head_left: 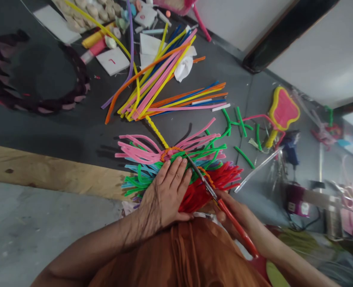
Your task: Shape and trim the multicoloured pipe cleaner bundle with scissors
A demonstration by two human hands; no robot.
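My left hand (168, 191) lies flat, fingers stretched out, on a thick bundle of fuzzy pipe cleaners: pink (140, 149), green (208, 150), light blue and red (208, 191). In my right hand (242, 217) is a pair of red-handled scissors (236, 225), their metal blades reaching over the bundle just right of my left fingertips. A twisted orange pipe cleaner (206, 175) runs along the bundle beside the blades. From its far side sticks out a twisted yellow stem (156, 132).
Loose pipe cleaners (161, 75) in several colours lie beyond the bundle. Green cut pieces (243, 156) are scattered to the right, near a pink-and-yellow wand shape (284, 107) and a glue gun (291, 147). A dark braided ring (44, 107) lies at left.
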